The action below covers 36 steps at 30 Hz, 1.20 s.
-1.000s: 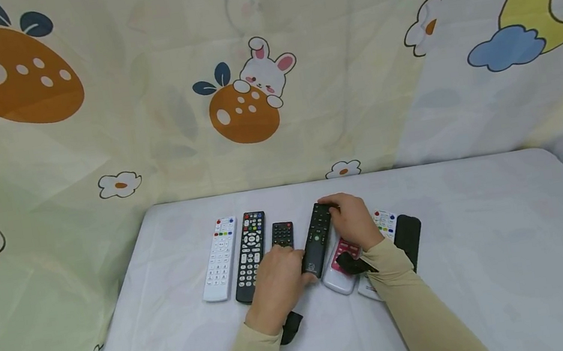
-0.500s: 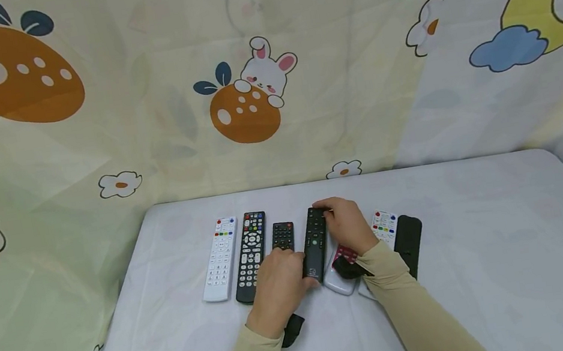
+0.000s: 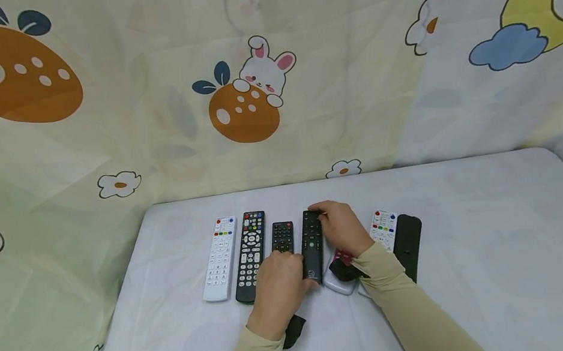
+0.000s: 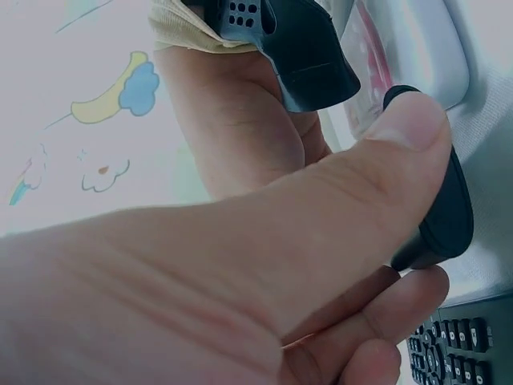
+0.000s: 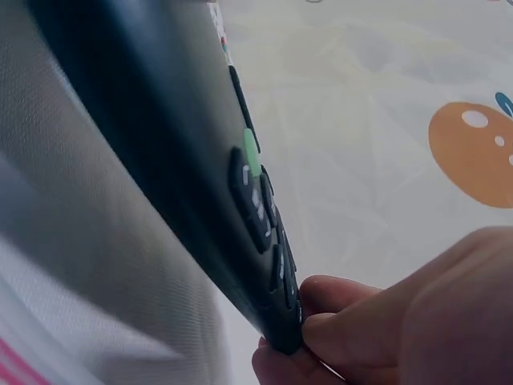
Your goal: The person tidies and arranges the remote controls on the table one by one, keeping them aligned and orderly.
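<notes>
A slim black remote control (image 3: 312,251) is held at both ends over the white-covered table. My left hand (image 3: 281,288) pinches its near end, with the thumb on one side and curled fingers on the other; that end (image 4: 450,210) shows dark behind the thumb in the left wrist view. At the far end, my right hand (image 3: 345,228) pinches the tip between thumb and fingers, clearly seen in the right wrist view. A smaller black remote (image 3: 283,237) lies just left, its lower half hidden by the left hand. Right of the held remote, a white remote with a red-pink button area (image 3: 340,282) is partly covered by the right wrist.
Farther left lie a white remote (image 3: 220,260) and a long black remote (image 3: 251,257), side by side. Beyond the right wrist are another white remote (image 3: 384,228) with coloured buttons and a plain black one (image 3: 408,244). A printed curtain (image 3: 154,128) stands behind the table (image 3: 502,264).
The held black remote has shifted left and turned more upright, its far end swinging toward the small black remote. My right hand has moved left with it; the left hand stays nearly in place.
</notes>
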Available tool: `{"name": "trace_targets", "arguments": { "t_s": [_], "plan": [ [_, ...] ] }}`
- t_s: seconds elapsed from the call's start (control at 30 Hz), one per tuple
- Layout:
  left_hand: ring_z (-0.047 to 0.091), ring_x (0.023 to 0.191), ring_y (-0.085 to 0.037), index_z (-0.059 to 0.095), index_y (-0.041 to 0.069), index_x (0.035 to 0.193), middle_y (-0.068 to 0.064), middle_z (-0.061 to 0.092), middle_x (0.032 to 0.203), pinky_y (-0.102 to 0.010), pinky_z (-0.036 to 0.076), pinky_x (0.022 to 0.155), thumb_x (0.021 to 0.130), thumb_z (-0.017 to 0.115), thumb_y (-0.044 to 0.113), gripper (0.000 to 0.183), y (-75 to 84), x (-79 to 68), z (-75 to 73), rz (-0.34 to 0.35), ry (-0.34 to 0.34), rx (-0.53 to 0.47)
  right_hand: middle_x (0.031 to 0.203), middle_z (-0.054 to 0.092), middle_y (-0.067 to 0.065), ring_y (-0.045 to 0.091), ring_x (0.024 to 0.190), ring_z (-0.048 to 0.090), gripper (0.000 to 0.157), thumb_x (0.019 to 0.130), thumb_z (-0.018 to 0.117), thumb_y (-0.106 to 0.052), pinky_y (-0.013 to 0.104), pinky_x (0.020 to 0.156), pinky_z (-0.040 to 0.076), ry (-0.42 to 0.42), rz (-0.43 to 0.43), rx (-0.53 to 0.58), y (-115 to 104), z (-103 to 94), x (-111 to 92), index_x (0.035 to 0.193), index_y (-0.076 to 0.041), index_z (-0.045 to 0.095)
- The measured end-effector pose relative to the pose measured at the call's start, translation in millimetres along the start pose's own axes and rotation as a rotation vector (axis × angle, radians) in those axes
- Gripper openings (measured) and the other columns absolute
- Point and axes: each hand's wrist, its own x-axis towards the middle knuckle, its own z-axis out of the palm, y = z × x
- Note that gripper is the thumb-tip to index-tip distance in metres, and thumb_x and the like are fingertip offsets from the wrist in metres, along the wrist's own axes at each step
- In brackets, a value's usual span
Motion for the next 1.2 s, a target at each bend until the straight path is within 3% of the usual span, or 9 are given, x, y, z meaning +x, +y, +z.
{"name": "trace_targets", "arguments": {
  "t_s": [0.27,0.7,1.2],
  "plan": [
    [0.050,0.057,-0.017,0.071,0.008,0.071,-0.001,0.062,0.062,-0.029,0.038,0.050,0.049,0.088,0.039,0.042,2.8,-1.1,1.7,-0.025,-0.003,0.007,0.114,0.063,0.013,0.024,0.107,0.058,0.031,0.089,0.049,0.004,0.040,0.091,0.045,-0.039,-0.040,-0.010,-1.0,3.9,-1.5,0.115,-0.003,0.063],
    [0.053,0.060,-0.018,0.073,0.007,0.073,-0.003,0.061,0.063,-0.030,0.041,0.049,0.048,0.088,0.043,0.047,4.7,-1.6,4.9,-0.022,-0.005,0.089,0.117,0.061,0.013,0.024,0.109,0.057,0.031,0.090,0.049,0.002,0.039,0.092,0.044,-0.100,-0.032,-0.039,-2.6,10.8,-2.6,0.118,-0.003,0.061],
    [0.053,0.069,-0.020,0.075,0.008,0.079,-0.004,0.067,0.073,-0.032,0.045,0.056,0.049,0.086,0.043,0.047,7.1,-0.2,9.8,-0.013,-0.022,0.126,0.117,0.060,0.016,0.027,0.112,0.055,0.030,0.088,0.050,0.005,0.039,0.095,0.041,-0.113,-0.068,-0.077,-5.5,13.3,-3.1,0.117,0.001,0.060]
  ]
}}
